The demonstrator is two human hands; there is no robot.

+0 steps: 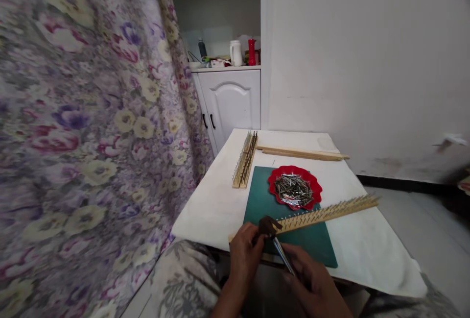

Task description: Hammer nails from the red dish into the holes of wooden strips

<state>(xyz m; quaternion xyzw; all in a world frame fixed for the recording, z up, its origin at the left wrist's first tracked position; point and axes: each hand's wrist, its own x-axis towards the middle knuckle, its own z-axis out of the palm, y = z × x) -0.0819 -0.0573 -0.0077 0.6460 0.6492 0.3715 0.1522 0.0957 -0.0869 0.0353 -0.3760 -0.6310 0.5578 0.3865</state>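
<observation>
The nail-studded strip point(319, 216) lies slantwise in front of me, its long axis running from by my L hand point(244, 252) out to the R & a bit away from me. It crosses the green mat point(257, 200), w/ the far end out past the mat's R side. Nails stand up along it to the R of the hammer point(269, 226); the L end, partly behind my fingers, pokes out on the other side of my L hand.

L hand's the nearer one, right at the strip's L end: fingers curled, thumb & forefinger close together next to the hammer head. Can't tell if they pinch a nail or just steady the wood.

R hand point(316, 283) is nearer my body, on the R, wrapped round the hammer handle. Handle slopes up & L from my grip, so the head's over the strip, just beside my L fingertips; can't tell if it's touching.

Just beyond the strip, partly on the mat: red dish point(317, 193) w/ a heap of loose nails point(293, 188). Farther off on the white cover point(209, 205), 2 more studded strips point(250, 161) side by side to the L, & plain wood strips point(301, 153) lying crosswise behind the dish.
</observation>
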